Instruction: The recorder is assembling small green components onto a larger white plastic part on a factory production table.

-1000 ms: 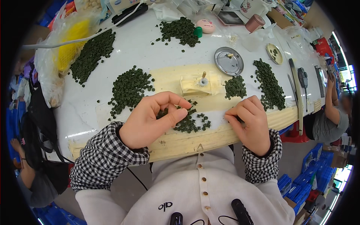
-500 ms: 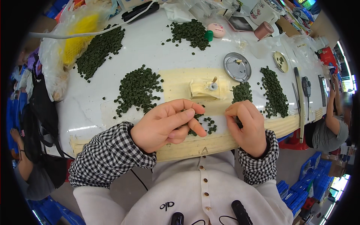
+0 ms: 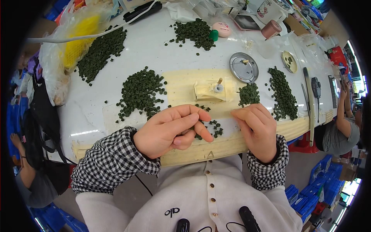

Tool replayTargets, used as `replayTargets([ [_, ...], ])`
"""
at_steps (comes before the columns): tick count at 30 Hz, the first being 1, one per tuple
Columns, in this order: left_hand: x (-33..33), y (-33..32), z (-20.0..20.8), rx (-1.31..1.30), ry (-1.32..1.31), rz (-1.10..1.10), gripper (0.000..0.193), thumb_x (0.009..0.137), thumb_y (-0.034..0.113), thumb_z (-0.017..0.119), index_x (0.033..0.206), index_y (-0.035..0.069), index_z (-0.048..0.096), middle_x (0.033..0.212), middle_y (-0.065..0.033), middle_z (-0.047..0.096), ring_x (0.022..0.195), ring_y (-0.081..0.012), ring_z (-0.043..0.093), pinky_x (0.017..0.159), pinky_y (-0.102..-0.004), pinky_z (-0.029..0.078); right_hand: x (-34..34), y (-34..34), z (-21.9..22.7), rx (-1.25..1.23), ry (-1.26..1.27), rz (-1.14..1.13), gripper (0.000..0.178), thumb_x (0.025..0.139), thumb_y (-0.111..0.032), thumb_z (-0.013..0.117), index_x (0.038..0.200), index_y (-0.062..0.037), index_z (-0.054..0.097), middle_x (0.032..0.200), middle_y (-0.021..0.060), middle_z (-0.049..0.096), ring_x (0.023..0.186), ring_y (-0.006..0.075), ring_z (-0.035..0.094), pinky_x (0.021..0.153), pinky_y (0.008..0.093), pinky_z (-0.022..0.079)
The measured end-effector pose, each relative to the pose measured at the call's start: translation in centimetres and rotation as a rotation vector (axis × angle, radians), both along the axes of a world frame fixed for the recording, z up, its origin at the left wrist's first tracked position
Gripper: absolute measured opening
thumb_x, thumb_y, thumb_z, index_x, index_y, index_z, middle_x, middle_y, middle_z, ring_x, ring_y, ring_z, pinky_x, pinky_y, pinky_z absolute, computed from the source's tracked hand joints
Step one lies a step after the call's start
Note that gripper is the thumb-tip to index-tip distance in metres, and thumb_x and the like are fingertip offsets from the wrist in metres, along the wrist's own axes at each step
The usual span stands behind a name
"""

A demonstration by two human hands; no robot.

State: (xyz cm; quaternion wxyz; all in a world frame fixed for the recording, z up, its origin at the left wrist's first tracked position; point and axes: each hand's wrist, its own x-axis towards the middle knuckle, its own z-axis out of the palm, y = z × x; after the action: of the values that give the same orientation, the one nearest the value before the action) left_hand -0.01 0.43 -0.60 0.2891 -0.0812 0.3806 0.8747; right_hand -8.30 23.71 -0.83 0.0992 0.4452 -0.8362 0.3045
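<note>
My left hand (image 3: 164,129) hovers over the near edge of the table, thumb pressed against the curled index finger. Whatever it may pinch is hidden. A few loose dark green button-like pieces (image 3: 217,129) lie beside and partly beneath its fingertips. To the right, my right hand (image 3: 258,129) is closed in a pinch, its fingertips pointing left; anything in them is too small to make out. Just beyond that hand sits a small heap of green pieces (image 3: 248,94). A cream tape-covered block (image 3: 208,92) with a short peg (image 3: 219,82) stands beyond both hands.
Larger heaps of green pieces lie at left (image 3: 141,91), far left (image 3: 102,54), far middle (image 3: 196,34) and right (image 3: 283,94). A round metal lid (image 3: 244,67), a screwdriver (image 3: 316,91) and a plastic bag (image 3: 58,73) are around. Other people sit at both sides.
My right hand has shifted slightly to the right, its fingers a little more extended. The left hand keeps nearly the same pose.
</note>
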Motion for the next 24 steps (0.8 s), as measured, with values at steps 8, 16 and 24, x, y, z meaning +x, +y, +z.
replayTargets([
  [8, 0.0, 0.0, 0.1, 0.037, -0.021, -0.039, 0.037, 0.101, 0.02, 0.034, 0.127, -0.004, 0.044, 0.071, 0.0012, 0.046, 0.052, -0.0042, 0.028, 0.047, -0.0179, 0.026, 0.3, -1.9, 2.2, -0.147, -0.088, 0.026, 0.022, 0.069, 0.005, 0.069, 0.091, -0.0004, 0.067, 0.077, 0.0103, 0.063, 0.066, 0.0218, 0.061, 0.057, 0.0297, 0.049],
  [16, 0.0, 0.3, 0.3, -0.047, 0.028, 0.06, 0.03, 0.099, 0.016, 0.038, 0.121, -0.001, 0.048, 0.078, -0.0039, 0.056, 0.053, -0.005, 0.032, 0.048, -0.0196, 0.028, -0.3, -3.1, 1.3, -0.291, -0.412, 0.174, 0.023, 0.076, 0.006, 0.065, 0.097, -0.0015, 0.068, 0.085, 0.012, 0.066, 0.073, 0.0185, 0.065, 0.065, 0.0253, 0.051],
  [24, 0.1, -0.4, 0.0, -0.218, 0.054, 0.007, 0.021, 0.094, 0.018, 0.053, 0.101, 0.0, 0.061, 0.078, -0.0047, 0.061, 0.053, -0.0043, 0.035, 0.049, -0.0198, 0.03, -0.2, -2.3, 0.8, -0.38, -0.89, 0.195, 0.02, 0.08, 0.004, 0.064, 0.099, -0.0001, 0.068, 0.09, 0.0104, 0.068, 0.078, 0.0119, 0.064, 0.072, 0.0237, 0.052],
])
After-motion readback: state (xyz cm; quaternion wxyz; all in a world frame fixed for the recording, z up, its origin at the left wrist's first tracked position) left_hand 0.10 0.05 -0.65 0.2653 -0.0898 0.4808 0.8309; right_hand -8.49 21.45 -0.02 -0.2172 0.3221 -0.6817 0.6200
